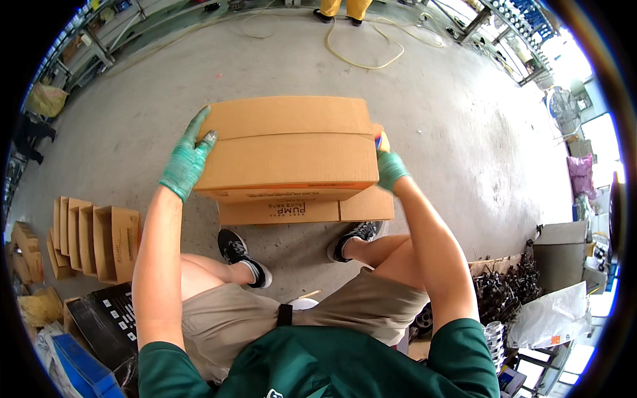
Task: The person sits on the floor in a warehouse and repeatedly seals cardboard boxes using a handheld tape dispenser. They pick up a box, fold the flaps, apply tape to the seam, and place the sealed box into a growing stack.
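A closed brown cardboard box (292, 156) is in front of me, its top flaps meeting along a seam. Beneath it a second cardboard box (365, 205) with dark print shows on the near side. My left hand (186, 159), in a green glove, grips the upper box's left end, thumb on top and fingers along the edge. At the right end is my right hand (393, 168), also gloved, its fingers mostly hidden behind the box. By it shows part of a tan, rounded thing with blue and red, seemingly a tape dispenser (381, 140).
Several open cartons (99, 239) stand in a row at the left. A crate of dark metal parts (507, 285) and a grey bin (561, 252) are at the right. A pale hose (365, 65) loops on the floor near a person in yellow trousers (343, 9).
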A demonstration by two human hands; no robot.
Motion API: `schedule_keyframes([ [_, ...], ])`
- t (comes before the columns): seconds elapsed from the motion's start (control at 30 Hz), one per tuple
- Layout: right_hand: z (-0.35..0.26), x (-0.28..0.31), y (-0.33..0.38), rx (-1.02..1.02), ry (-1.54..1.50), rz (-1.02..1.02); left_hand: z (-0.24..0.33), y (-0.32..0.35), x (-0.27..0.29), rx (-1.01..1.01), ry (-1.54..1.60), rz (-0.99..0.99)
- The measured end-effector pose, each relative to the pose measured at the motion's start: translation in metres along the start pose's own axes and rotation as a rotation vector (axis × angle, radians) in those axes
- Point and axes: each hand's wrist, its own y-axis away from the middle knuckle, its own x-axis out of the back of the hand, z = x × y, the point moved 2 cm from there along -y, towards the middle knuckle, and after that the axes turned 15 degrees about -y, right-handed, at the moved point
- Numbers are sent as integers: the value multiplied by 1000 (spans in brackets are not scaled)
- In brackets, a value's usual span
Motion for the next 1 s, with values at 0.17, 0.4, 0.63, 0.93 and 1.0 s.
schedule_keyframes([
  [0.17,-195,49,32,497,-652,10,-5,1,2,8,-140,34],
  [0.4,-246,-8,38,415,-502,-424,-3,-3,1,-19,-196,-6],
  [0.63,-230,-6,15,393,-386,-633,19,8,13,-154,-593,324],
  [0.93,-225,2,9,348,-355,-664,95,29,-39,451,888,-347],
  [1.0,-228,1,11,344,-338,-657,108,27,-56,463,947,-430],
])
